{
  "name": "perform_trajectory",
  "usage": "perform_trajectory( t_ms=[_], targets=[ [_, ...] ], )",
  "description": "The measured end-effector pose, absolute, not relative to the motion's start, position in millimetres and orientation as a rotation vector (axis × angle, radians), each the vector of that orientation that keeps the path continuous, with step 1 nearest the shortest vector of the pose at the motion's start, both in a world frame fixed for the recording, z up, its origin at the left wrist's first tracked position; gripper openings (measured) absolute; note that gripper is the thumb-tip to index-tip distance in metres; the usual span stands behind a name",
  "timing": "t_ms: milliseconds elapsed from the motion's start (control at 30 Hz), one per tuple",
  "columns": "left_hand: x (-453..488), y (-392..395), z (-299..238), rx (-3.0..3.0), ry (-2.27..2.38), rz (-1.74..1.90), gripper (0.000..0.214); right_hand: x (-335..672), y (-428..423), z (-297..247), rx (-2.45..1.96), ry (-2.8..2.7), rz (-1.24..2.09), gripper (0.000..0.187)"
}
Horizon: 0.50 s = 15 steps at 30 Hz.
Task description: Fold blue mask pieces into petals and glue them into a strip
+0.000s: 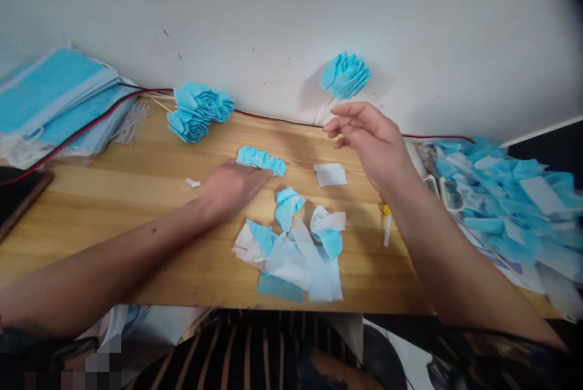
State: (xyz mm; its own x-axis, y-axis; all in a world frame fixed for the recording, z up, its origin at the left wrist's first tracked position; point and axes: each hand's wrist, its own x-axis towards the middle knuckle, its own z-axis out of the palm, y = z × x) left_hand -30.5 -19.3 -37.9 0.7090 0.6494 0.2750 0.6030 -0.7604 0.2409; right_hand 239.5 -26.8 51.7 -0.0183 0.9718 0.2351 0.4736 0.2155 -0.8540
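My left hand (pixel 234 188) is low over the tabletop, its fingers together and touching a row of small folded blue petals (pixel 262 160). They appear to pinch one petal, though the fingertips are partly hidden and blurred. My right hand (pixel 368 138) is raised near the wall, with thumb and fingers apart and nothing visible between them. Just beyond its fingertips, a blue flower (pixel 346 75) of layered petals stands on a thin pale stem against the wall. Between the hands lies a small white rectangle (pixel 330 175). Loose blue and white cut pieces (pixel 300 256) are heaped near the front edge.
More blue flowers (pixel 195 112) lie at the back left, beside stacked blue face masks (pixel 59 95). Scissors (pixel 450 194) and a big pile of blue scraps (pixel 514 195) are at right. A yellow-capped tube (pixel 387 229) lies near my right forearm. A red-black cable (pixel 273 118) runs along the wall.
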Motion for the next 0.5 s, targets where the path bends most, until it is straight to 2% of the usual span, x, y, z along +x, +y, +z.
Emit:
perform_trajectory(
  t_ms=[233, 367, 500],
  targets=[
    [-49, -17, -26, 2.403, 1.337, 0.937, 0.035, 261, -121, 45, -1.420, -1.402, 0.783, 0.018],
    [-54, -8, -17, 2.359, 1.400, 0.931, 0.034, 267, -173, 28, -1.538, -1.375, 0.712, 0.017],
    [-51, -3, -2, 2.570, 1.283, 0.837, 0.031, 266, -210, 9, -1.626, -1.458, 0.630, 0.019]
  ],
)
